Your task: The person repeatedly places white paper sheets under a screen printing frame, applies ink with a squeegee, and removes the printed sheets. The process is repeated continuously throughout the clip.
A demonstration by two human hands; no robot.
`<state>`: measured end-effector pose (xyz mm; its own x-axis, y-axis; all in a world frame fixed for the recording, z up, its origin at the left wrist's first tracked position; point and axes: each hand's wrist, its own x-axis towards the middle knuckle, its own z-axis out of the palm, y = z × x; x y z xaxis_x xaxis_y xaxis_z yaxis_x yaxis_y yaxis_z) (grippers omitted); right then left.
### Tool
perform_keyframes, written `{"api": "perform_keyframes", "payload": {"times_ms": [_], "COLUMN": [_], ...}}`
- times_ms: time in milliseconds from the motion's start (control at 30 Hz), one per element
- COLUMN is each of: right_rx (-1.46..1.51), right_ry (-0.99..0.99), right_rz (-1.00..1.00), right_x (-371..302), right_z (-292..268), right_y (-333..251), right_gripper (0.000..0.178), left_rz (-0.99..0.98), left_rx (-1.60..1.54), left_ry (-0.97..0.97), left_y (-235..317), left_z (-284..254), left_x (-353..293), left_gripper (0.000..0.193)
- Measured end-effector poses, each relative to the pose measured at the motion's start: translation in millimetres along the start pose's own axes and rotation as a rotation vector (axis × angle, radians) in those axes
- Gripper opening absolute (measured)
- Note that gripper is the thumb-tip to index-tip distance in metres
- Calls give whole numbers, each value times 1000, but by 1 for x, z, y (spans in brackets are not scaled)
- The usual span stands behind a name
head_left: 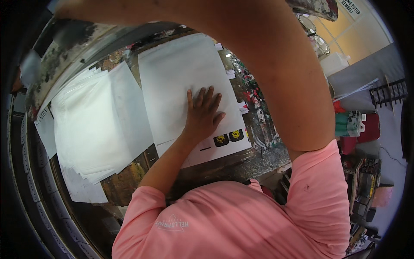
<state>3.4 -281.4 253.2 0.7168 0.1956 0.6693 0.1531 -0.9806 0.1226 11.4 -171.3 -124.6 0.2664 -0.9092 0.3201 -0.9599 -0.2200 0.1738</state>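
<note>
On the bench [263, 134], head view: my L fingers [209, 96] are spread wide, lying flat on a big pale sheet [166, 82], gripping nothing. R fingers are out of frame, so can't tell if they've got hold of anything; my R arm [293, 95] crosses the top of the view.

Risks, my guess: the sheet could skid or crease if I push sideways, b/c only one hand shows steadying it. If the black-and-yellow prints [236, 135] at its lower R corner are damp, my L wrist [192, 131] could smear them, being just beside. Any wet paint on the bench might mark the paper. The white stack [86, 116] could slide, b/c its edges are uneven.

Count: 1 big sheet uppermost (no. underneath, can't tell); 2 prints; 1 stack, too many sheets to count; at least 3 white tabs [243, 108] along the sheet's R edge; min. 2 cans [321, 44] and 1 white jug [335, 64], upper R.
</note>
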Motion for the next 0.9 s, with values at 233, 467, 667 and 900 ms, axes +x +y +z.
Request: {"api": "perform_keyframes", "payload": {"times_ms": [233, 467, 667, 900], "right_rx": [25, 18, 1, 29], "right_ry": [-74, -143, -57, -322], "right_rz": [53, 143, 235, 43], "right_x": [8, 12, 4, -116], "right_z": [-9, -4, 5, 26], "right_y": [-6, -14, -23, -71], "right_gripper": [50, 57, 66, 42], "left_rz": [43, 21, -502, -680], "left_rx": [-97, -113, -549, -1169], "left_ry": [38, -20, 346, 606], "left_y": [11, 31, -29, -60], "left_z": [2, -5, -132, -236], "left_x": [3, -6, -37, -168], "left_gripper": [78, 89, 66, 100]}}
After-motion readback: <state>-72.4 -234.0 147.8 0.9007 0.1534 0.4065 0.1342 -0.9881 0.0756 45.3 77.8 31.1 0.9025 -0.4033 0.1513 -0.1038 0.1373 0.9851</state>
